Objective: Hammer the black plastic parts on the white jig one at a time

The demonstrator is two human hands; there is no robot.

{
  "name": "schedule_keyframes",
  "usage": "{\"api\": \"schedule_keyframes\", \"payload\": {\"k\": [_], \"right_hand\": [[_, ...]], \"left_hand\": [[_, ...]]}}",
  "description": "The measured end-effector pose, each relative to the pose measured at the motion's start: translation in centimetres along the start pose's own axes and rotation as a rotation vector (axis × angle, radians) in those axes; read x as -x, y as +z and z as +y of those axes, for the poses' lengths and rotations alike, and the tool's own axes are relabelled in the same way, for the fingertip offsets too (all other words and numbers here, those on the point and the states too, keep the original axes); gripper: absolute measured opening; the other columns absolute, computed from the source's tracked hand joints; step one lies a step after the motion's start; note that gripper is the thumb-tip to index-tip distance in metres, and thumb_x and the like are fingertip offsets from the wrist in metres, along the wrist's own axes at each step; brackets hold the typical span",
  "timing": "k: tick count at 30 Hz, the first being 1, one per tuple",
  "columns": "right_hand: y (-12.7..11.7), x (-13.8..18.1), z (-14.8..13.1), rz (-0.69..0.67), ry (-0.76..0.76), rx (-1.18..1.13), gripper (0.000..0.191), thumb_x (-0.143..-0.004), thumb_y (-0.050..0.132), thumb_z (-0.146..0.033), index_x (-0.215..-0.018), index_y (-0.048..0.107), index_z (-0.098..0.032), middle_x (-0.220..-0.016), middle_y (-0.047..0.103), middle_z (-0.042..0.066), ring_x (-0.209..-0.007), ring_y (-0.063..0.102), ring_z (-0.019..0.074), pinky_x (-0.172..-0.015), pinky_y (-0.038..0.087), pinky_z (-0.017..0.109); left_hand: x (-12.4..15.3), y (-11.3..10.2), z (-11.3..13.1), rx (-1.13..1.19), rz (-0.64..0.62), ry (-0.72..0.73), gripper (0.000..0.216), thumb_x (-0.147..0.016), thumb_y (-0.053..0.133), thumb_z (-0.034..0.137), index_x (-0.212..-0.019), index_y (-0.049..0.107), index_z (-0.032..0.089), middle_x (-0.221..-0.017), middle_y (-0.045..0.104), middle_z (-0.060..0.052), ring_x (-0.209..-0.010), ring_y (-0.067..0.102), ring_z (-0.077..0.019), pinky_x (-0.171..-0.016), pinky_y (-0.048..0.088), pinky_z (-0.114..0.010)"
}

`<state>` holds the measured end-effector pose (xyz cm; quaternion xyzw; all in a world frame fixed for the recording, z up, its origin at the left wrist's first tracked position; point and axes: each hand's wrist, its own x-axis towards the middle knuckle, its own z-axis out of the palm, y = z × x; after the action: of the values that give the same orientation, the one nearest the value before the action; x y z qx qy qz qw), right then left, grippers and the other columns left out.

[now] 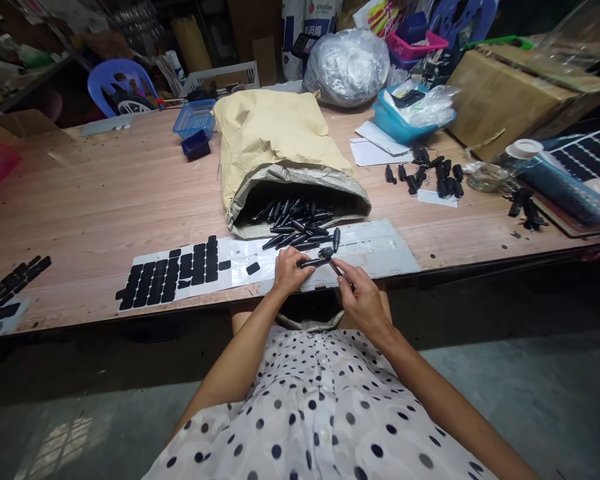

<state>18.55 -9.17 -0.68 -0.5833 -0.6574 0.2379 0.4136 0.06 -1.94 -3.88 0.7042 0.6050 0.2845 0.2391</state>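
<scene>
One slim black piece [315,263] sat in my left hand [288,272], a thin tool [337,269] in my right hand [363,293].
In the head view, my left hand was clamped on the piece above the pale board [385,250], seemingly to steady it; my right hand pinched the tool near the piece's end, perhaps for fine control. The paper sack [280,133] faced me mouth-first, presumably keeping loose black pieces [295,221] within reach.

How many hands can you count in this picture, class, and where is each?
2. The left hand, over the pale board, pinches a slim black piece; the right hand, to its right, grips a slim object. No others show.
</scene>
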Motion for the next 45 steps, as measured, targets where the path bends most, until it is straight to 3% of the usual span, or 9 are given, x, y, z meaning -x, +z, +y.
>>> {"api": "schedule_keyframes", "payload": {"k": [6,15,20,25,28,32,37,41,45], "right_hand": [[1.2,0.0,-0.4,-0.064,-0.051,0.076,0.044,-0.099,0.044,-0.025,-0.131,0.073,-0.027,-0.089,0.067,0.006,-0.084,0.065,0.0211,-0.078,0.055,0.033],[1.8,0.2,-0.4,-0.085,-0.048,0.16,0.044,-0.099,0.045,-0.024,-0.132,0.074,-0.031,-0.086,0.062,0.005,-0.078,0.063,0.0192,-0.071,0.054,0.029],[1.1,0.0,-0.5,0.003,-0.044,0.119,0.045,-0.101,0.042,-0.025,-0.134,0.072,-0.028,-0.093,0.067,0.007,-0.088,0.066,0.0212,-0.081,0.056,0.032],[0.9,-0.1,-0.2,-0.054,-0.007,0.143,0.044,-0.099,0.044,-0.024,-0.131,0.074,-0.03,-0.091,0.068,0.006,-0.087,0.066,0.0221,-0.079,0.056,0.033],[0.3,-0.6,0.2,0.01,-0.024,0.154,0.044,-0.099,0.043,-0.026,-0.131,0.073,-0.03,-0.098,0.069,0.007,-0.094,0.066,0.0232,-0.085,0.056,0.035],[-2.0,-2.9,2.2,0.198,0.018,0.309,0.046,-0.1,0.041,-0.025,-0.136,0.069,-0.027,-0.105,0.067,0.01,-0.099,0.061,0.0256,-0.088,0.051,0.038],[-4.8,-6.7,7.4,0.29,0.269,0.604,0.04,-0.092,0.052,-0.019,-0.121,0.079,-0.026,-0.088,0.056,0.009,-0.083,0.047,0.024,-0.075,0.036,0.037],[-4.9,-7.6,9.9,0.348,0.313,0.641,0.038,-0.091,0.054,-0.018,-0.118,0.079,-0.026,-0.093,0.055,0.011,-0.087,0.042,0.0248,-0.076,0.029,0.038],[-4.1,-7.3,10.1,0.376,0.342,0.637,0.038,-0.091,0.053,-0.02,-0.12,0.077,-0.025,-0.101,0.055,0.014,-0.091,0.042,0.0264,-0.078,0.028,0.04]], "left_hand": [[-0.3,-0.2,0.2,0.03,-0.043,-0.015,0.01,-0.076,0.084,0.023,-0.084,0.08,0.027,-0.088,0.066,-0.001,-0.094,0.058,-0.0229,-0.09,0.052,-0.04],[-0.4,-0.5,0.5,0.033,-0.043,-0.014,0.005,-0.076,0.082,0.023,-0.076,0.078,0.027,-0.083,0.064,-0.001,-0.092,0.058,-0.023,-0.09,0.052,-0.04],[-0.4,-0.4,0.4,0.042,-0.04,-0.019,0.01,-0.074,0.083,0.02,-0.081,0.08,0.027,-0.085,0.065,-0.001,-0.093,0.059,-0.0229,-0.09,0.053,-0.04],[-0.4,-0.1,0.2,0.035,-0.006,-0.003,0.01,-0.073,0.083,0.021,-0.082,0.08,0.027,-0.085,0.065,-0.001,-0.092,0.059,-0.0226,-0.089,0.053,-0.04],[-0.3,-0.2,0.2,0.036,-0.015,0.001,0.01,-0.073,0.083,0.021,-0.082,0.08,0.026,-0.085,0.065,-0.001,-0.092,0.059,-0.0229,-0.09,0.053,-0.041],[-0.3,-0.2,0.1,0.034,-0.022,0.01,0.01,-0.074,0.083,0.021,-0.082,0.08,0.026,-0.086,0.066,-0.002,-0.093,0.058,-0.0235,-0.091,0.052,-0.042],[-0.4,-0.6,0.2,0.017,-0.021,0.034,0.009,-0.076,0.082,0.022,-0.083,0.078,0.025,-0.089,0.067,-0.002,-0.095,0.059,-0.0241,-0.092,0.052,-0.042],[2.4,-1.0,1.0,0.034,-0.04,0.21,0.01,-0.083,0.079,0.028,-0.092,0.076,0.024,-0.096,0.071,-0.006,-0.098,0.063,-0.0255,-0.093,0.054,-0.043],[7.6,0.2,1.0,0.13,-0.266,0.417,0.02,-0.097,0.064,0.036,-0.109,0.074,0.024,-0.098,0.075,-0.007,-0.091,0.07,-0.0217,-0.085,0.057,-0.035]]}}
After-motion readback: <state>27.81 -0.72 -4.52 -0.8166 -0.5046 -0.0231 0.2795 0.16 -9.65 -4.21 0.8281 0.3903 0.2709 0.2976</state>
